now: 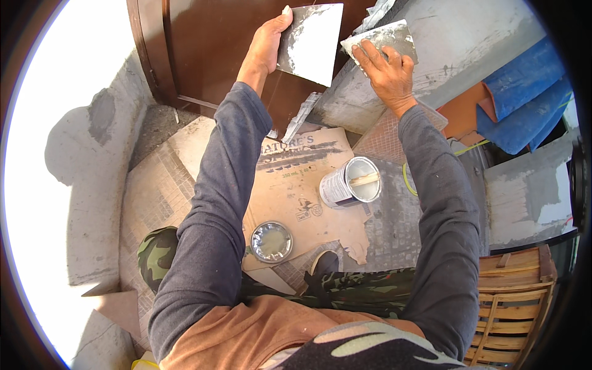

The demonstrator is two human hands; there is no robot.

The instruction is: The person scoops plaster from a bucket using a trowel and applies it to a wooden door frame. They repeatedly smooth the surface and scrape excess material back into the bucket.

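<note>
My left hand grips the edge of a flat rectangular plate, smeared with white putty. My right hand is closed on a putty spreader, its fingers lying over the blade's face. The spreader is also streaked with white and is close to the grey wall; whether it touches is hard to tell. Below the hands, an open can of whitish paste has a pale stick in it. Its round metal lid lies nearer to me, on a flattened cardboard sheet.
A brown panelled door with torn masking along its edge stands ahead. Blue cloth hangs over the low wall at right, near an orange mesh tray. A wooden slatted crate sits at lower right. A rough concrete wall borders the left.
</note>
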